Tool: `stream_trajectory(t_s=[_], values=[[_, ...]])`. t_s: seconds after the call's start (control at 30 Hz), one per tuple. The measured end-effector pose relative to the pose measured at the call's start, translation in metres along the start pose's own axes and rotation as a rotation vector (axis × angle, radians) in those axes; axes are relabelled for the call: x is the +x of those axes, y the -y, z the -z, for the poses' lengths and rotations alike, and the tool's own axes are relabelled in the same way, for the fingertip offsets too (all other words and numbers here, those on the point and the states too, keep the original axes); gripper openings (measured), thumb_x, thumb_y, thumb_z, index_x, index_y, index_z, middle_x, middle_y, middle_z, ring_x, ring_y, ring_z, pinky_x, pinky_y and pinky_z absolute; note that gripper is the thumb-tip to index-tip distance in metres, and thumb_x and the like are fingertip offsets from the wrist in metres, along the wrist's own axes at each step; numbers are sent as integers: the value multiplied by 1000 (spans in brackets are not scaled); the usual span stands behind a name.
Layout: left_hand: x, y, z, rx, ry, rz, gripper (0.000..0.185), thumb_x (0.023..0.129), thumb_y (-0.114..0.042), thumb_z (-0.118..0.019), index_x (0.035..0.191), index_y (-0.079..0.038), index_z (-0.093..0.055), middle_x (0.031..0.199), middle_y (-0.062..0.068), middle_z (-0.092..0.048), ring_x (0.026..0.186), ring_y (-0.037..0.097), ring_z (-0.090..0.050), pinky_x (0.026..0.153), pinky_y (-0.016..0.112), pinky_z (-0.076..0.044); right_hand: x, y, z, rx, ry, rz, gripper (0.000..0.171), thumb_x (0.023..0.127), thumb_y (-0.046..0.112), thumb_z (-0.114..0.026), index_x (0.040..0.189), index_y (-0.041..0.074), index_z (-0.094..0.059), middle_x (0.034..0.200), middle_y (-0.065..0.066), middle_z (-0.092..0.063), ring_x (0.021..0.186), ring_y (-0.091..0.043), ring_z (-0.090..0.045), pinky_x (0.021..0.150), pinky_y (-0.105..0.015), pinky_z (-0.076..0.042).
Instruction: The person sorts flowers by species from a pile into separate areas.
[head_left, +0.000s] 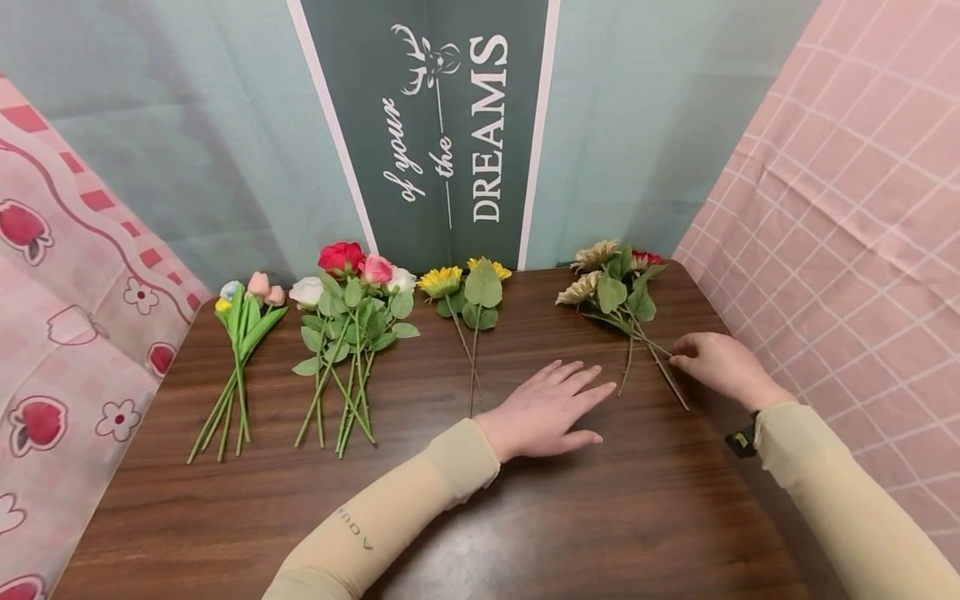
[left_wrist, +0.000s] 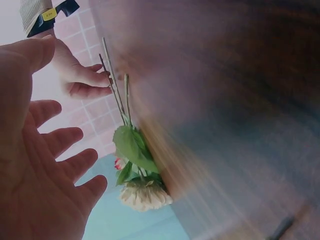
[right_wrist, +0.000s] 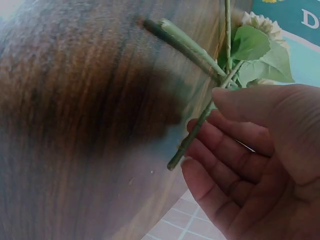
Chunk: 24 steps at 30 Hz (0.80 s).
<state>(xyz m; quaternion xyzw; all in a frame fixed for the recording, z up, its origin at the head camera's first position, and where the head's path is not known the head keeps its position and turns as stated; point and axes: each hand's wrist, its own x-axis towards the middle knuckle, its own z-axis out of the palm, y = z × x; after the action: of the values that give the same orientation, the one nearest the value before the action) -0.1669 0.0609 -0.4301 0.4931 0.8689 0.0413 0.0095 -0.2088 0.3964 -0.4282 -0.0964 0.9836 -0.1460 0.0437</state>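
Right hand (head_left: 720,362) fingers (right_wrist: 225,145) curled loosely at the stem ends of the cream daisy bunch (head_left: 611,292); a closed pinch is not clear. The bunch lies at the counter's (head_left: 525,517) far right, stems crossing. Left hand (head_left: 543,408) flat, fingers spread, palm down beside the sunflower stems (head_left: 472,358). Judgement: gather all crossed stems low together before lifting, so no bloom drags. Rose bunch (head_left: 352,325) and tulips (head_left: 240,350) lie further left.

At centre frame the left hand (head_left: 546,410) lies flat on the brown table (head_left: 615,508); at right, the right hand (head_left: 712,360) fingers the stems of the beige flower bunch (head_left: 617,293).
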Motion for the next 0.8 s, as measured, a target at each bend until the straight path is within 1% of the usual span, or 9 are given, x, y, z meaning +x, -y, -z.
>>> stream_trajectory(t_s=[0.17, 0.33, 0.53, 0.7, 0.8], values=[[-1, -2, -4, -25, 20, 3, 74, 103, -62, -44, 164, -26, -25, 168, 4, -24, 154, 26, -22, 125, 42, -14, 0, 0, -2, -19, -8, 21, 17, 92, 12, -72, 101, -2, -75, 97, -20, -74, 93, -44, -68, 81, -61, -51], [-3, -1, -6, -40, 11, 0, 72, 103, -61, -45, 164, -24, -28, 167, 5, -27, 153, 26, -24, 125, 42, -16, 0, -1, -5, -21, -19, 31, 13, 92, 9, -71, 99, -1, -75, 95, -18, -73, 90, -42, -68, 80, -60, -51], [-3, 1, -8, -55, 1, -5, 71, 104, -60, -45, 163, -23, -31, 167, 5, -29, 153, 25, -25, 125, 41, -17, -2, 2, -4, -4, -84, 55, 11, 92, 7, -69, 97, 0, -75, 92, -15, -74, 84, -35, -68, 76, -57, -52], [-5, 6, -7, -95, -24, 31, 68, 104, -56, -48, 162, -22, -34, 165, 5, -33, 152, 26, -29, 125, 40, -17, -3, 15, 0, 35, -126, 50, 12, 94, 8, -68, 100, 1, -76, 96, -15, -74, 81, -29, -66, 72, -52, -51], [-8, 14, -8, -146, -73, 70, 65, 105, -50, -51, 160, -18, -38, 162, 6, -38, 149, 25, -34, 124, 40, -21, -1, 29, -1, 83, -130, 38, 14, 97, 10, -67, 103, 2, -76, 100, -15, -74, 83, -28, -66, 72, -50, -51]])
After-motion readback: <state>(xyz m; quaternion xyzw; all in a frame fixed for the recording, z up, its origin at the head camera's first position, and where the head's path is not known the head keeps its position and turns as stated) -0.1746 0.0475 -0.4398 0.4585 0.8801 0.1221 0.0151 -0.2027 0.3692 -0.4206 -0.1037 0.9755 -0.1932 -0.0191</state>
